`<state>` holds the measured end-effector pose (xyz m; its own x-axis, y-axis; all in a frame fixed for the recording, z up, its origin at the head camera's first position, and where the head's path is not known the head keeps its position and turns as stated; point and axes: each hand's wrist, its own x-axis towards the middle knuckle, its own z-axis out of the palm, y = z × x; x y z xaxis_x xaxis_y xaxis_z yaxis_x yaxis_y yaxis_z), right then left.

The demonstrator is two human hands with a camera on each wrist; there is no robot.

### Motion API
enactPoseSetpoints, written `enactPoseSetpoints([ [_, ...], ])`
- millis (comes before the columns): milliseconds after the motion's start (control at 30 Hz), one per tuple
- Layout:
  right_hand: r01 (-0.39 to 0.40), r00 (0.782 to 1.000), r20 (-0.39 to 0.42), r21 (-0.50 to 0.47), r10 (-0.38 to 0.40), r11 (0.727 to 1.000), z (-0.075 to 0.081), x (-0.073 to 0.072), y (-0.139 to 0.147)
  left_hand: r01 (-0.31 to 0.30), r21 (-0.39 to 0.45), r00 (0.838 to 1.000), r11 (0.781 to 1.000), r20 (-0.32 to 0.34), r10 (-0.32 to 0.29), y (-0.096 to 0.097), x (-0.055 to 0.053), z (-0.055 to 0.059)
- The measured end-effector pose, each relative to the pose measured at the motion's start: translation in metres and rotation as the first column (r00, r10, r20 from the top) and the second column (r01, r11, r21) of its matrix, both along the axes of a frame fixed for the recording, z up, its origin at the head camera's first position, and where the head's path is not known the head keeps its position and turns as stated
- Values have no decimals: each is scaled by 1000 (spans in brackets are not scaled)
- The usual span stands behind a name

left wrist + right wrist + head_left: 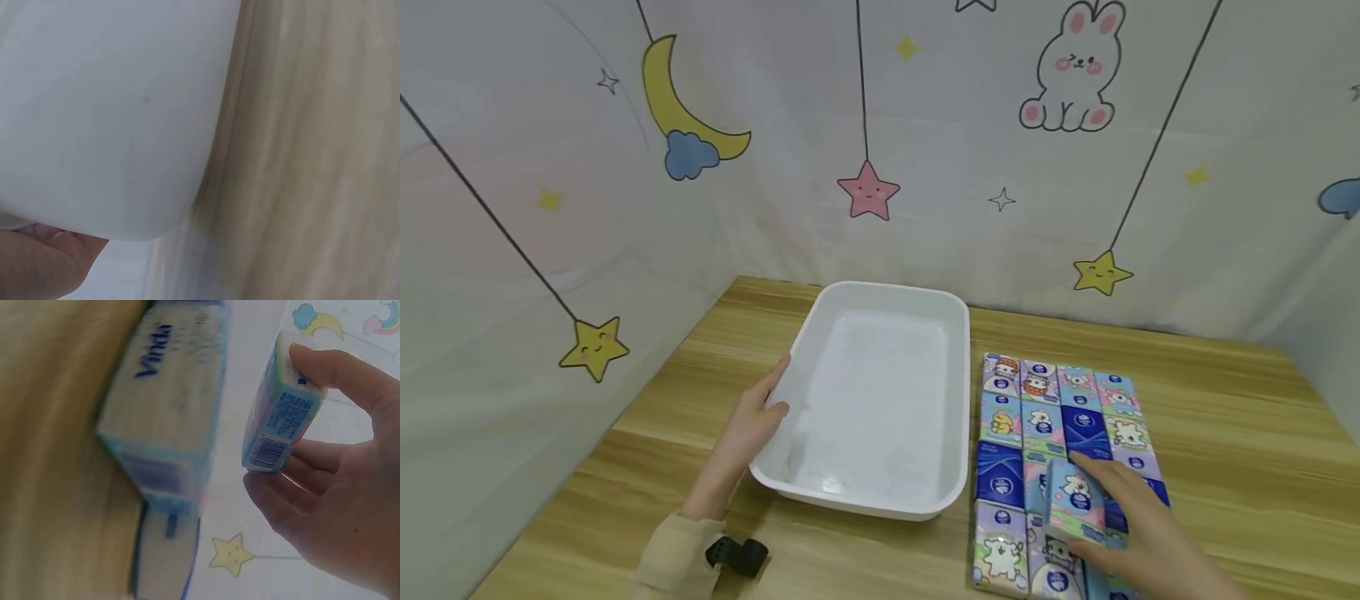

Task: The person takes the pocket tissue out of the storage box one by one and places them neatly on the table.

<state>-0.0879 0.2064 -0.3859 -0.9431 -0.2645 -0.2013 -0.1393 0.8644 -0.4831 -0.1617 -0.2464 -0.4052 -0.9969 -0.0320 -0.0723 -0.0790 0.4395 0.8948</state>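
A white rectangular plastic tub (868,408) stands on the table with bare inside walls. My left hand (758,423) holds its left rim, thumb over the edge; the left wrist view shows the tub's outer wall (125,125) beside that hand (47,262). Between thumb and fingers, my right hand (1138,521) pinches a small tissue pack (1077,498) with a cartoon print, lifted above the others. The right wrist view shows this pack's barcode end (281,419), apart from the packs below. Rows of tissue packs (1000,479) lie side by side to the tub's right, partly hidden by my right hand.
The wood-patterned table (1240,425) extends to both sides of the tub and packs. White fabric with printed stars, a moon and a rabbit (1078,67) hangs behind and at the sides. My left wrist wears a black band (736,554).
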Motion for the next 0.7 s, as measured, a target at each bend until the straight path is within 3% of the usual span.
enactPoseSetpoints([
  [67,19,998,53,-3,-18,1000,-4,0,8,0,-4,1000,1000,-1,0,0,0,0],
  [200,35,996,79,14,-36,999,-14,3,27,2,-12,1000,1000,-4,-2,0,0,0],
  [433,42,999,-27,19,-41,999,-39,14,67,8,-16,1000,1000,-19,-9,1,1,1],
  [600,-23,992,-123,-80,13,997,-64,20,96,8,-19,1000,1000,-26,-9,0,2,3],
  [700,-42,994,-105,-134,28,990,-76,22,112,12,-18,1000,1000,-25,-13,1,3,3],
])
